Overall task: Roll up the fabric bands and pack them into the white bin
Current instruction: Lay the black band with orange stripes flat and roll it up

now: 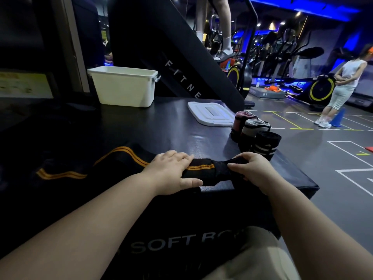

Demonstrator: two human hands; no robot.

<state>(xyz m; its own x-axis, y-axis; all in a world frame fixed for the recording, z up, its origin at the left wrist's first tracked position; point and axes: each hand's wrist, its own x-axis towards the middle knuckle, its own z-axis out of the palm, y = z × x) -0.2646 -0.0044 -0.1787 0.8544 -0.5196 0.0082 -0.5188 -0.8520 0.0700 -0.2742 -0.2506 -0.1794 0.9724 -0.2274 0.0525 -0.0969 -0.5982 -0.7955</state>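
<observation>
Head view: you're at the start of rolling the black band with orange stripes (pixel 201 168). Your right hand (pixel 252 168) is curled round its end, and your left hand (pixel 171 168) presses it flat with straight fingers. Next I'd say roll it tight toward the left hand. The white bin (pixel 125 87) sits well beyond your left hand, and the rolled bands (pixel 256 134) are just past your right.

Both arms show bare: the left forearm (pixel 90 223) and the right forearm (pixel 302 215) are uncovered along all the length in view, rounded and smooth. The left grip (pixel 171 170) and the right grip (pixel 252 168) are plain bare hands with short, full fingers. Low down beside the right arm lies a stretch of pale khaki cloth (pixel 258 257), softly creased, clothing over the lap.
</observation>
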